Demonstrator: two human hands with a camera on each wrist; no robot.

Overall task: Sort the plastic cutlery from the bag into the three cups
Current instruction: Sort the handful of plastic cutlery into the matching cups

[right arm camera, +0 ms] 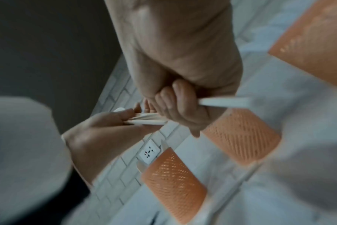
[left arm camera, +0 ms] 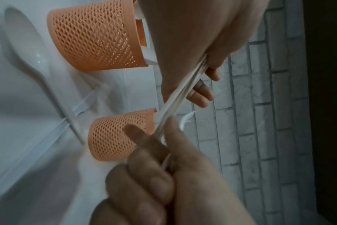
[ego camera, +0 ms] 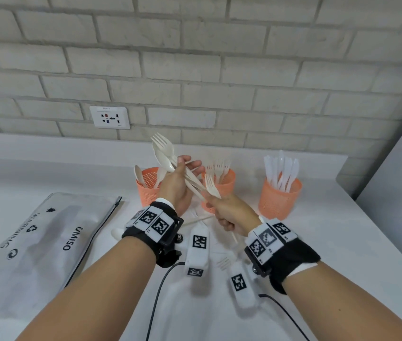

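Three orange mesh cups stand at the back: the left cup (ego camera: 147, 190) has spoons, the middle cup (ego camera: 227, 183) forks, the right cup (ego camera: 280, 200) knives. Above the left and middle cups my left hand (ego camera: 187, 168) holds a bundle of white cutlery (ego camera: 168, 156), spoons and a fork, heads pointing up and left. My right hand (ego camera: 213, 205) grips a fork (ego camera: 212, 187) in its fist, tines up. In the left wrist view its thumb and forefinger (left arm camera: 137, 134) pinch the bundle's (left arm camera: 175, 100) handle ends. The right wrist view shows the fork's handle (right arm camera: 221, 102) sticking out of the fist.
The grey zip bag (ego camera: 42, 242) lies flat at the left. A loose spoon (ego camera: 117, 233) and a loose fork (ego camera: 224, 263) lie on the white counter (ego camera: 342, 242) under my wrists. A brick wall with a socket (ego camera: 109, 117) is behind, a grey panel (ego camera: 396, 168) at the right.
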